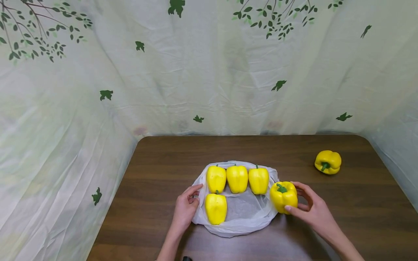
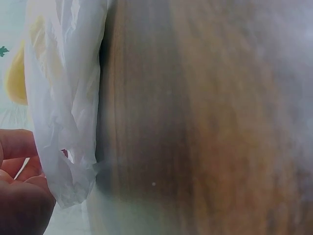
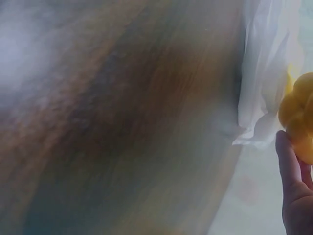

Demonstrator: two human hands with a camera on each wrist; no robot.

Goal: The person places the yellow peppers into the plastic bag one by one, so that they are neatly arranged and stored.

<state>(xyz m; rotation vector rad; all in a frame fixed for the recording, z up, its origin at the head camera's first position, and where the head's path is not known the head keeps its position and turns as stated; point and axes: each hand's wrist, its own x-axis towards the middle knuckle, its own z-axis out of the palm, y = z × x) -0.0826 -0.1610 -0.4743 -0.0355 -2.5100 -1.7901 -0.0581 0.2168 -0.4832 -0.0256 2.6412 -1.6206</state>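
Note:
A white plastic bag (image 1: 241,212) (image 2: 73,98) (image 3: 264,58) lies spread with its mouth up. Inside, three yellow peppers stand in a back row, the middle one (image 1: 237,179) among them, and another pepper (image 1: 216,209) is at the front left. My left hand (image 1: 185,207) (image 2: 22,181) holds the bag's left edge with bent fingers. At the bag's right rim, my right hand (image 1: 311,208) (image 3: 296,191) grips a yellow pepper (image 1: 283,198) (image 3: 298,117) between thumb and fingers, its green stem facing up toward the head camera.
Another yellow pepper (image 1: 328,162) lies on its side at the back right of the brown wooden table (image 1: 156,174). A pale curtain (image 1: 222,72) with leaf prints hangs behind and along both sides. A small black object (image 1: 187,258) shows at the bottom edge.

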